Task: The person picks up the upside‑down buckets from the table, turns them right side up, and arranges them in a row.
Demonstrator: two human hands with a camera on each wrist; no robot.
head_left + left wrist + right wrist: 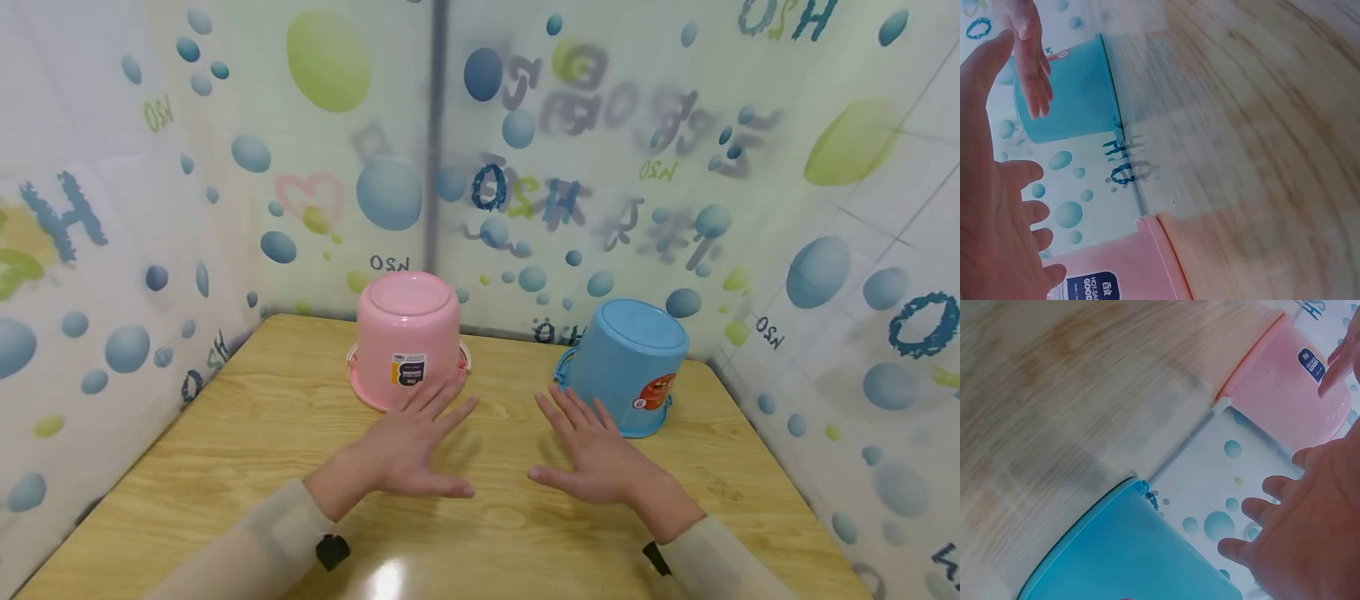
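Observation:
A pink bucket (408,333) stands upside down on the table, with a dark label on its side and its handle down by the rim. To its right a blue bucket (630,358) is upside down too, bearing a red sticker. My left hand (405,450) is spread in front of the pink bucket, palm toward the table, holding nothing. Fingers extended, my right hand (600,458) hovers before the blue bucket, its fingertips overlapping the bucket's lower side in the head view. Both thumbs point inward. In the left wrist view, the blue bucket (1072,94) appears beyond the hands.
The wood-grain table (487,533) reaches back to a patterned curtain (480,167) with blue and green dots, which also hangs along both sides. A black wrist strap piece (332,551) shows under the left sleeve. Light glares off the front of the table.

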